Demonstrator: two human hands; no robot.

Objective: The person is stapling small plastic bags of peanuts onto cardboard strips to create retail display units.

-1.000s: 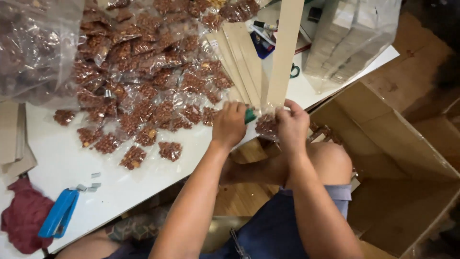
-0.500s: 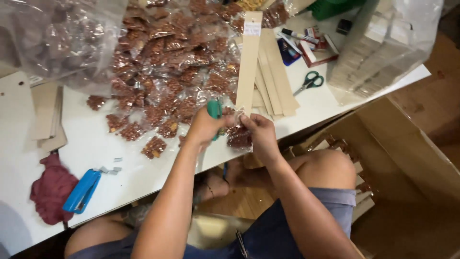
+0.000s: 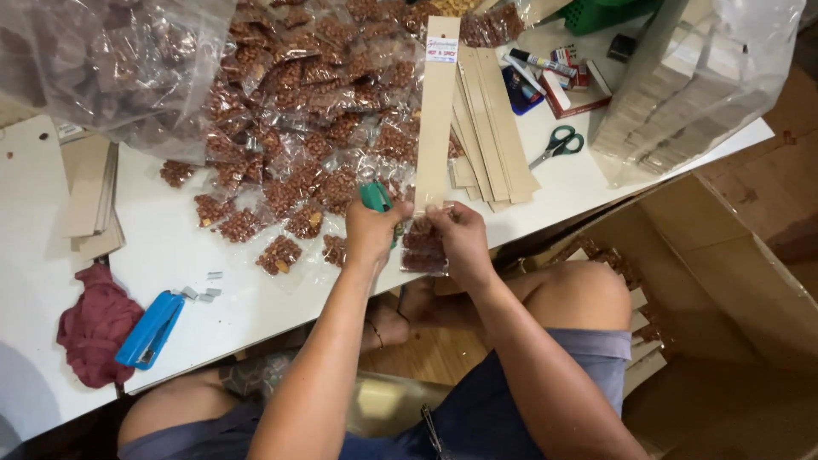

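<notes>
At the near edge of the white desk (image 3: 170,247), the left hand (image 3: 372,232) has its fingers clamped on a green stapler (image 3: 375,197). The right hand (image 3: 460,234) pinches a small clear packet of nuts (image 3: 423,250) against the lower end of a long cardboard strip (image 3: 436,119). A heap of packets (image 3: 315,111) lies behind.

White table (image 3: 187,247), nut packets (image 3: 307,128), scissors (image 3: 558,145), blue stapler (image 3: 149,328)

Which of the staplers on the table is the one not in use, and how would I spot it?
Start at the white table and go to its near left corner, where a dark red cloth lies crumpled. The blue stapler lies right beside that cloth, with loose staple strips next to it. Unlike the green stapler in the left hand, it is blue and nobody touches it.
</notes>
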